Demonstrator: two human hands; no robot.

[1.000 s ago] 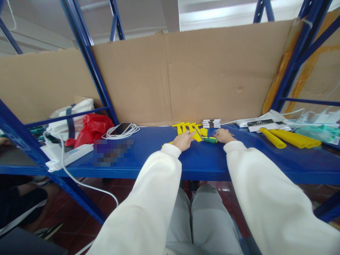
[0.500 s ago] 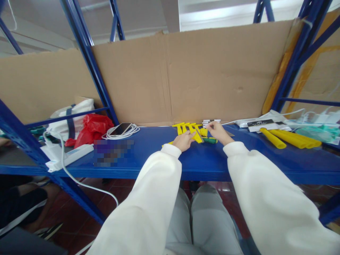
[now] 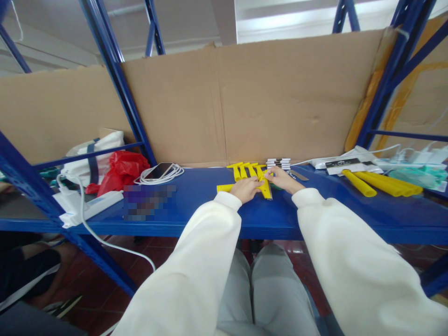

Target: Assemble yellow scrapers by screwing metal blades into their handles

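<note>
My left hand [image 3: 246,188] is closed round a yellow T-shaped tool, its handle [image 3: 224,188] sticking out to the left and its wide head [image 3: 266,190] to the right. At that head, the fingers of my right hand [image 3: 280,179] are pinched together; whatever they hold is too small to name. Just behind lie several yellow T-shaped pieces [image 3: 244,171] in a row. A green object, partly hidden, is under my right hand. Small white boxes [image 3: 278,163] are stacked by the cardboard, with a flat metallic strip [image 3: 298,175] to their right.
Yellow tubes [image 3: 385,183] and a white packet lie on the right of the blue shelf [image 3: 196,205]. A coiled white cable [image 3: 177,171], a phone, a red bag [image 3: 126,168] and a power strip [image 3: 105,203] are left. A cardboard panel [image 3: 280,102] stands behind.
My right hand has moved left and nearer, from beside the white boxes to the tool's head. The tool has turned in my left hand, so its handle shows more to the left.
</note>
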